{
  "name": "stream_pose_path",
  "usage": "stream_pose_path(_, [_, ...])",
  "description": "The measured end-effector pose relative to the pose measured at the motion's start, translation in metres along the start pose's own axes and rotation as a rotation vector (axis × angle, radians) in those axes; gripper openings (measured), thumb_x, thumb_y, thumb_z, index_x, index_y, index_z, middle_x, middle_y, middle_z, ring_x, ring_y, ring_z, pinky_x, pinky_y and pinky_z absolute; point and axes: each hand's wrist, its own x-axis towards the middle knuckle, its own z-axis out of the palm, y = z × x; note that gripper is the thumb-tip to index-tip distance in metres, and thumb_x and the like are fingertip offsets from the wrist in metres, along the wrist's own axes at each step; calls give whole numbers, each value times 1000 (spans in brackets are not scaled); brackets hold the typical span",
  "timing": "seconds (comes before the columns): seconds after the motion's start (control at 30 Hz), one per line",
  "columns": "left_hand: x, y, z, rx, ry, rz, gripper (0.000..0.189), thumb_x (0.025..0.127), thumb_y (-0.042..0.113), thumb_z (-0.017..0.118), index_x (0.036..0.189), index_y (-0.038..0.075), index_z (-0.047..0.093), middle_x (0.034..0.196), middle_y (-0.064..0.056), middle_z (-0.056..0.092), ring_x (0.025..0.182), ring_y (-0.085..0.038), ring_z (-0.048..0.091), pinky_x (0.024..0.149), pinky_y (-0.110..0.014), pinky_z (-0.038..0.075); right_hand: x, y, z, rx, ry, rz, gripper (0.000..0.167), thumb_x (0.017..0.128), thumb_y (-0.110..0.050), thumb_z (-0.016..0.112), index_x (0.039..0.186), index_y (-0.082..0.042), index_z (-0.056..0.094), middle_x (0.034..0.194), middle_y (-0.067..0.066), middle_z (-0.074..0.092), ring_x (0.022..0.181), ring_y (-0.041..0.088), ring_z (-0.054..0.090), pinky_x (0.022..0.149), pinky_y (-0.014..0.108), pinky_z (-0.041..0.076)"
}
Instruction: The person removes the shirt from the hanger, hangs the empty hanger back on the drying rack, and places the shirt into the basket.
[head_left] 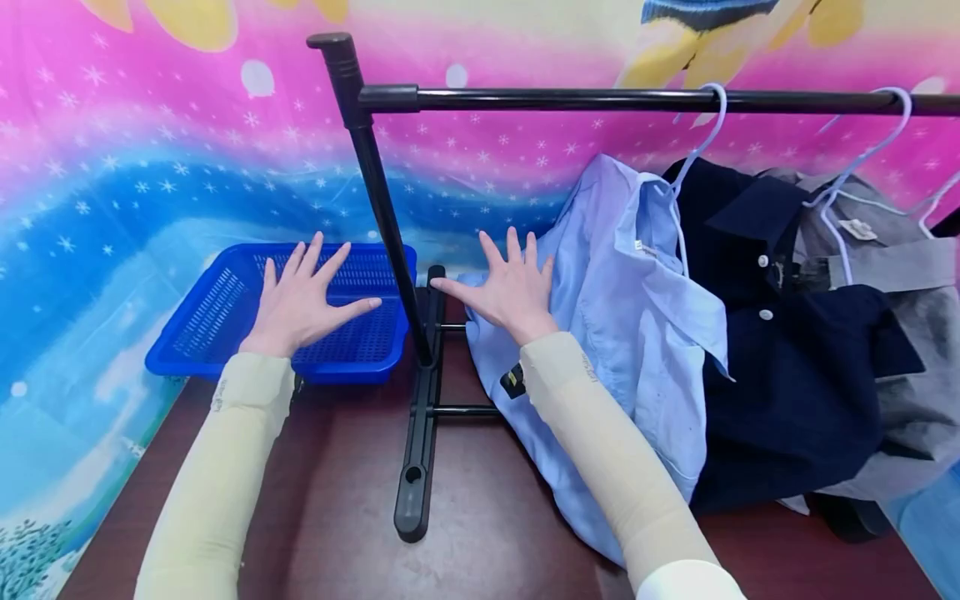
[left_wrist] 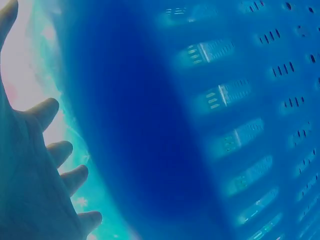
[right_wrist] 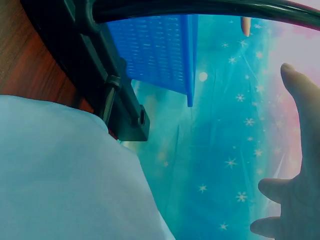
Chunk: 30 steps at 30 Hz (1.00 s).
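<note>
My left hand [head_left: 302, 302] is spread with straight fingers above the blue plastic basket [head_left: 198, 337] and holds nothing. In the left wrist view the basket's slotted wall [left_wrist: 260, 135] fills most of the picture beside the fingers. My right hand [head_left: 512, 292], its fingers also spread wide, is beside the light blue shirt [head_left: 600, 275] at the left end of the row; whether it touches the cloth I cannot tell. That shirt hangs on a pale purple hanger [head_left: 712, 133]. In the right wrist view the shirt [right_wrist: 70, 170] lies below the hand [right_wrist: 305, 195].
A black garment rack has an upright post [head_left: 382, 200], a top bar [head_left: 555, 100] and a foot [head_left: 420, 450] on the dark red table [head_left: 330, 492]. A navy shirt [head_left: 787, 400] and a grey shirt [head_left: 926, 350] hang further right. Behind is a patterned cloth [head_left: 67, 167].
</note>
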Motion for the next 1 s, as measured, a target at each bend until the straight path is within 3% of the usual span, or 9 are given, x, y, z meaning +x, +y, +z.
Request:
stream_pose_path(0.27, [-4,7,-4,-83,25,10,96,87,80,49,164,38,10,170,-1,-5,153,-40,-2,113,-62,-16,-1,-4,-5,8,30,-19,110,74,-98,33,164,-35,22,169,9,10,154,36,-1,117,65,7])
stream_pose_path(0.53, [-6,17,-2,-155,43,45,94,89,76,53,164,37,13,170,-2,1,154,-34,1,116,-60,-13,-8,-7,-17,5,32,-56,88,94,-77,42,164,-27,24,168,11,15,154,35,4,119,60,13])
stream_pose_path(0.67, [-6,22,-4,-203,58,55,90,91,74,54,164,36,16,170,-2,5,154,-35,7,117,-64,-3,-13,-8,-21,44,46,-73,83,96,-72,44,163,-25,27,168,10,18,154,34,6,119,59,16])
stream_pose_path(0.83, [-8,30,-7,-325,63,20,82,94,70,52,163,40,18,169,3,10,153,-36,13,113,-72,11,-17,-7,-26,112,92,-101,79,97,-66,51,160,-21,35,166,11,24,153,32,11,120,54,17])
stream_pose_path(1.0, [-13,37,-10,-390,100,30,79,96,67,54,162,39,21,168,2,18,153,-30,17,112,-71,19,-21,-7,-30,139,112,-113,75,97,-61,56,158,-21,39,166,8,24,154,27,10,121,50,17])
